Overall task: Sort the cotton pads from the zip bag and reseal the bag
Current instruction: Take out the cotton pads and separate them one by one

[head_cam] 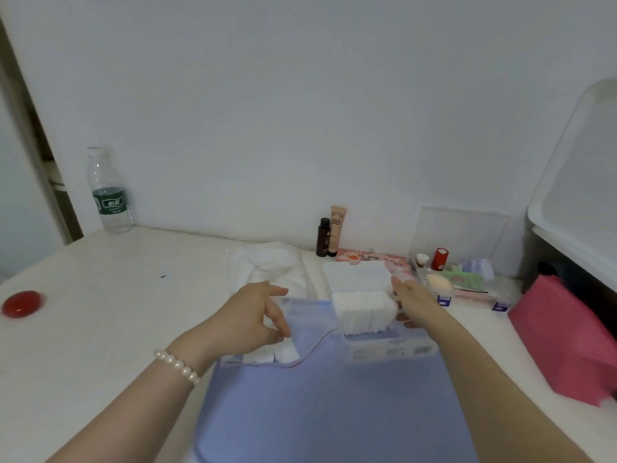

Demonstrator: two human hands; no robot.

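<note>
A clear zip bag (300,335) with a red seal line lies on a blue mat (334,402). A few white cotton pads (270,354) still lie inside it near its lower left. My left hand (257,315), with a pearl bracelet at the wrist, rests on the bag with fingers loosely curled; whether it pinches the plastic I cannot tell. A thick stack of cotton pads (364,312) stands on edge on a white box (390,349). My right hand (414,302) grips the right side of that stack.
A white cloth (270,265) lies behind the bag. At the back stand a dark bottle (323,237), a BB tube (337,228) and a clear organiser (467,282) of cosmetics. A water bottle (108,192) and red lid (21,304) sit left; a pink pouch (561,339) lies right.
</note>
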